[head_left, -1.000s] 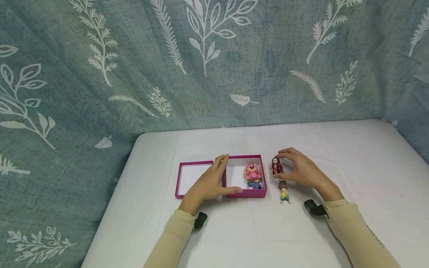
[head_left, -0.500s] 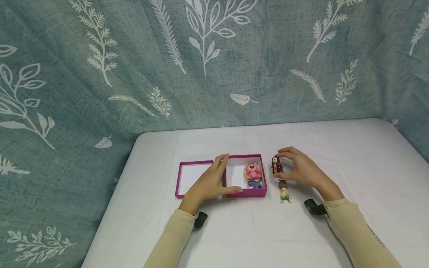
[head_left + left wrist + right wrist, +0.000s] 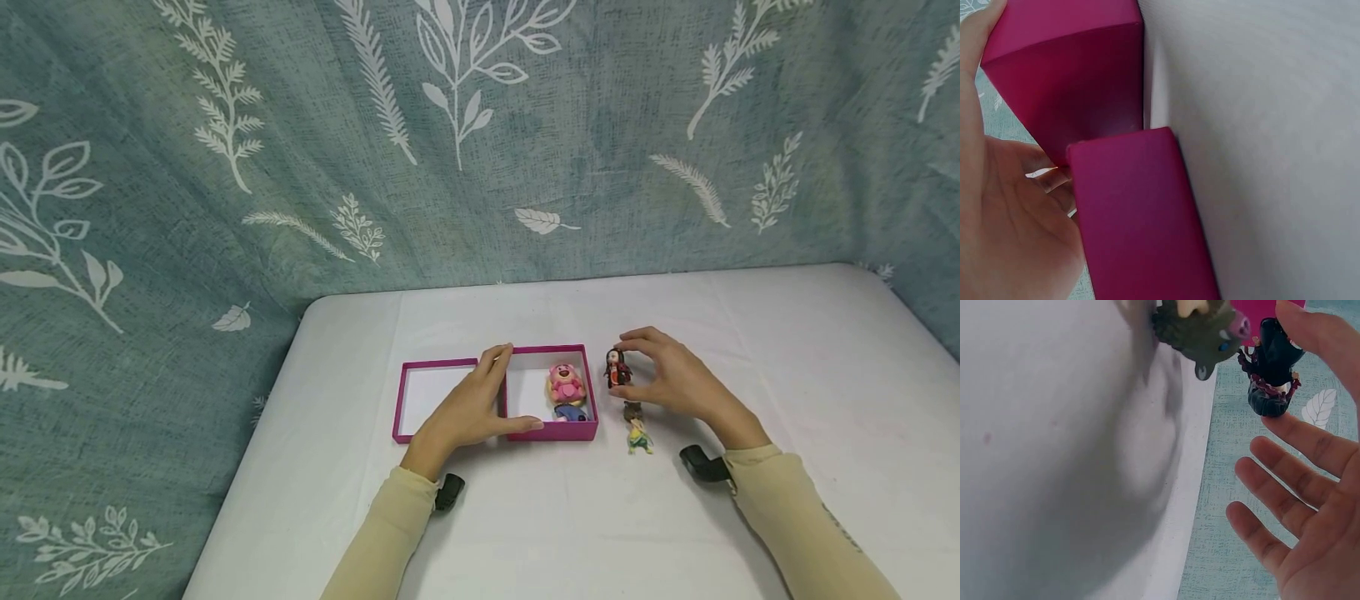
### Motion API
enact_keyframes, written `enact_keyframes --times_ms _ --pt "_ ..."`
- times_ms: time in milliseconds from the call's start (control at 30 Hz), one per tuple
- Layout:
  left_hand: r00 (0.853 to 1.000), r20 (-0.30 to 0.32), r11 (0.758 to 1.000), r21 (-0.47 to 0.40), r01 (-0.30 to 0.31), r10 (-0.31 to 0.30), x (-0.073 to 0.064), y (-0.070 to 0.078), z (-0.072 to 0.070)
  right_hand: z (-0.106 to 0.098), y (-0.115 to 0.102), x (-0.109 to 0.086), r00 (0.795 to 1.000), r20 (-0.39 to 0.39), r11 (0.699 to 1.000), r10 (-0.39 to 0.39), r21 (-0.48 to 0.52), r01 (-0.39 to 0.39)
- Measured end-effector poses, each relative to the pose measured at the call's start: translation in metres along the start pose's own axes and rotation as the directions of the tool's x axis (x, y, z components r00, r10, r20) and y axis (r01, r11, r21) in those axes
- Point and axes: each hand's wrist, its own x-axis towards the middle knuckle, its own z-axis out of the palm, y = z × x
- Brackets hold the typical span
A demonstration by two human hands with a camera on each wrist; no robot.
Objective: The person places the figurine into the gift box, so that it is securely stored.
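Observation:
My left hand grips the left end of an open magenta box, thumb on the front wall and fingers at the back. In the left wrist view, the palm faces the box's end wall. Inside the box, at the right, lie a pink bear figure and a blue figure. Just right of the box, my right hand pinches a dark-haired figurine in red and black between thumb and index finger. The right wrist view shows that figurine from behind, with the other fingers spread.
Below the right hand a figurine with a boar-like head and yellow-green clothes lies on the white table. A shallow magenta-rimmed lid lies left of the box, partly behind the left hand. Patterned cloth hangs behind the table.
My right hand has shifted very slightly to the left with the dark-haired figurine between its fingers. My left hand and the box have stayed in place.

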Motion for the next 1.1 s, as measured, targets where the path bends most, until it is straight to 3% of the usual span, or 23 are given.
enact_keyframes --times_ms 367,1100 --pt "1.000 0.005 1.000 0.002 0.003 -0.003 0.000 0.000 0.001 -0.004 -0.016 -0.003 0.998 -0.024 0.998 -0.054 -0.016 0.054" --pt "1.000 0.002 1.000 0.014 -0.008 0.008 -0.002 0.000 -0.002 -0.001 -0.027 -0.002 0.985 -0.081 0.988 -0.150 -0.034 0.147"
